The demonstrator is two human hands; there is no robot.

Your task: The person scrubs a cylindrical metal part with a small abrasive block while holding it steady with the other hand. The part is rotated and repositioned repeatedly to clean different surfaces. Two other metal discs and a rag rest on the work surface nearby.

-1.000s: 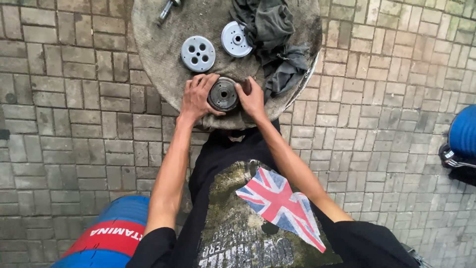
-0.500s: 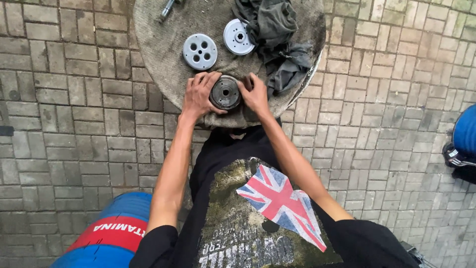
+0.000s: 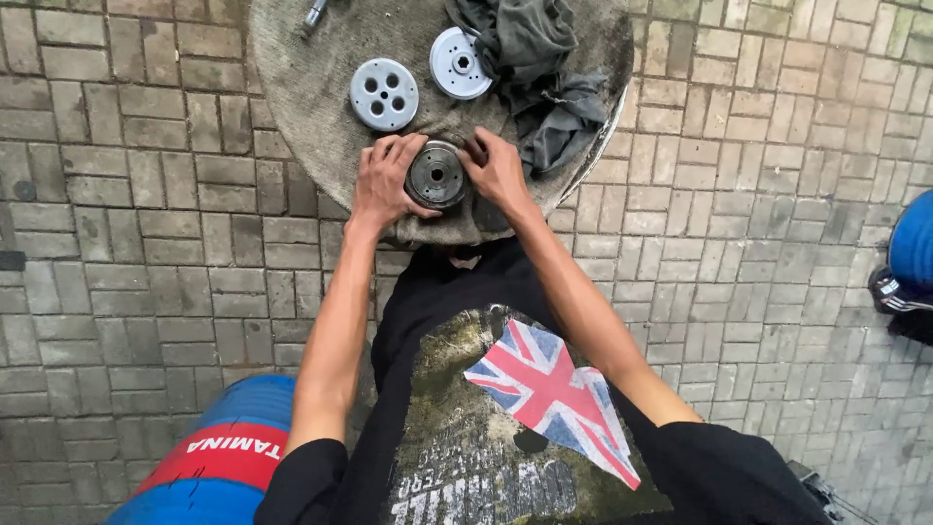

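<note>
While gripping a dark round metal part (image 3: 436,175) from both sides, the left hand (image 3: 385,182) and right hand (image 3: 498,172) curl closed around it on a round worktop (image 3: 311,87), near two pale discs (image 3: 384,94) and a grey rag (image 3: 544,87).

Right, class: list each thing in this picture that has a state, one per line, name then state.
Dark disc: flat on the round top, gripped on both sides.
Left hand: closed on the disc.
Right hand: closed on the disc.
Holed disc: lying flat, untouched.
Pale disc: flat, beside the rag.
Rag: crumpled.
</note>
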